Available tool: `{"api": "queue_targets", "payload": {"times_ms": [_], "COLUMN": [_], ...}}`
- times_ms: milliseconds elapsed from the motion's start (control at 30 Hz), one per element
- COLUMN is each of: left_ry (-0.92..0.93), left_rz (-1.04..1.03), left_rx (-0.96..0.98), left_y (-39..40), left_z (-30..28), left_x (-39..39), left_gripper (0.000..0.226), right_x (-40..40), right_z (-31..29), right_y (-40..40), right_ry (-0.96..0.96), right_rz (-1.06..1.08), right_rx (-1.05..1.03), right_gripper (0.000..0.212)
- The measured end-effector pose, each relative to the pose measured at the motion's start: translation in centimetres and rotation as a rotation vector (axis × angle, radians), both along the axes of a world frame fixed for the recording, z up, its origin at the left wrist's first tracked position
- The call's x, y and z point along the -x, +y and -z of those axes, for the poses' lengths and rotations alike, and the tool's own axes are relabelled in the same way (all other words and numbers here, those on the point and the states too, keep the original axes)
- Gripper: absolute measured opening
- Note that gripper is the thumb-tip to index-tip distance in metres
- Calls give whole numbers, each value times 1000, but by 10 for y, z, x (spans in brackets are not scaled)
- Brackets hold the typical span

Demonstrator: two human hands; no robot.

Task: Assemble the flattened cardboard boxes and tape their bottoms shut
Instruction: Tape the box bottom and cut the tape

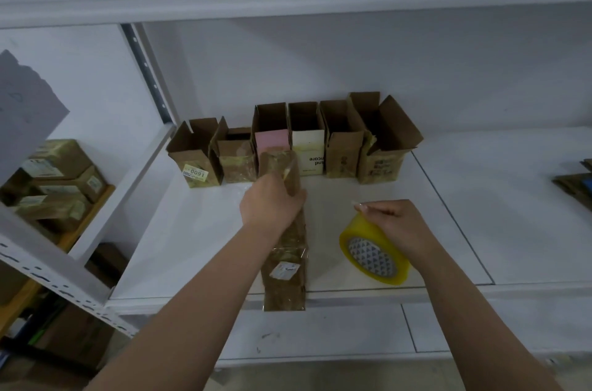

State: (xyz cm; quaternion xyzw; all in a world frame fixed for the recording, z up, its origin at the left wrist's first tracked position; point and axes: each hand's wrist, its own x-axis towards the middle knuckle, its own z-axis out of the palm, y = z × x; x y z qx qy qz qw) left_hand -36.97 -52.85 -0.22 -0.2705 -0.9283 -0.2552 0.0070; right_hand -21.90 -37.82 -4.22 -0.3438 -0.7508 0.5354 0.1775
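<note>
The cardboard box point(285, 249) in hand lies lengthwise on the white counter point(198, 230), its near end hanging a little over the front edge and its far end pointing at the row behind; it looks long and narrow, wrapped in patches of old glossy tape, with a small white label on the upper face. The left hand point(270, 201) has its grip clenched round the far part of the box, fingers curled over the right edge, which seems meant to pin the box steady and keep its end presented for taping. Just right of the box, the right hand point(395, 224) rests on the yellow tape roll point(373, 251), which stands tilted on the counter; the fingertips pinch at the top of the roll, probably picking up or drawing out the free end, though the strip itself is too faint to make out. Roll and box are near each other but apart, so a pulled strip would have only a short way to travel. At the far side, a row of assembled boxes point(294, 144) stands open-topped, side by side against the back wall, likely parked there as finished work. On the left, a lower shelf point(105, 198) holds taped parcels point(57, 179).
</note>
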Motion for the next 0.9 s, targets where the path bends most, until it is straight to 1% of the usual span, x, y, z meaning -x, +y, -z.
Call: {"api": "queue_targets", "payload": {"times_ms": [67,133,167,200,267,333,400,433,467,533,600,667,700,733,833,900], "left_ry": [27,-20,-51,-68,-91,-166,-242,-259,-260,-223,-172,-155,-162,-171,-155,-171], "left_rz": [-71,-144,-149,-130,-42,65,166,192,202,203,189,207,253,329,566,602], "left_rx": [143,282,344,388,412,434,524,571,606,608,576,539,539,561,711,795], "left_y": [12,23,27,29,29,25,21,20,20,26,32,34,32,30,16,8], "left_z": [-2,-1,0,2,1,-5,-15,-19,-22,-20,-10,-6,-8,-14,-37,-47], "left_x": [12,20,21,23,27,37,49,53,54,47,35,30,28,27,28,30], "left_gripper": [63,90,99,97,76,68,71,78,87,100,99,84,75,73,83,98], "right_x": [1,2,2,2,-1,-7,-13,-15,-16,-16,-14,-14,-15,-17,-22,-22], "right_z": [0,1,1,2,3,3,4,4,4,3,2,1,1,1,-1,-1], "right_y": [-1,-2,-2,-2,0,6,14,18,20,22,24,26,28,31,39,41], "right_ry": [21,43,50,54,62,71,73,69,64,68,74,69,68,71,74,77], "right_rz": [-1,-5,-2,4,12,35,71,84,89,85,80,82,93,113,162,170], "right_rx": [17,44,55,65,72,75,87,94,99,105,111,112,116,120,105,92], "right_gripper": [17,17,15,13,12,11,7,7,8,8,9,10,9,9,13,14]}}
